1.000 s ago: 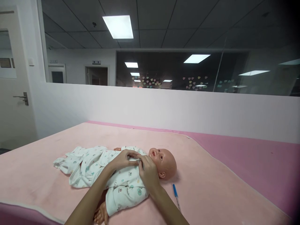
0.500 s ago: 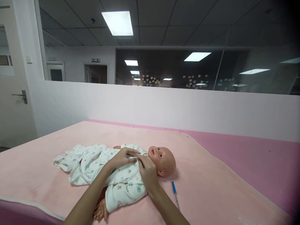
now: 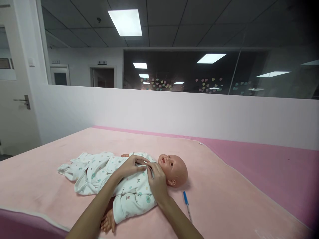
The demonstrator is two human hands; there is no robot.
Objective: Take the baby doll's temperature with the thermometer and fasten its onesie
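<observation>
A baby doll (image 3: 174, 170) lies on its back, its bald head to the right. It wears a white baby romper (image 3: 134, 199) printed with small coloured figures. Both of my hands meet over the upper chest of the garment. My left hand (image 3: 132, 165) has its fingers bent and closed on the romper's front. My right hand (image 3: 158, 182), just below the doll's chin, pinches the cloth close to the left fingertips. The fingers hide the exact bit of fabric or fastening between them. One doll hand (image 3: 108, 221) shows below the near sleeve.
A blue-capped pen (image 3: 186, 200) lies near my right forearm. The doll rests on a peach-pink cloth (image 3: 224, 196) over a darker pink surface (image 3: 279, 162). Behind it stands a low white wall (image 3: 174, 113) with glass above. A door (image 3: 17, 116) is at far left.
The whole view has shifted very slightly. My hands keep the same hold at the romper's chest, and the doll stays in place.
</observation>
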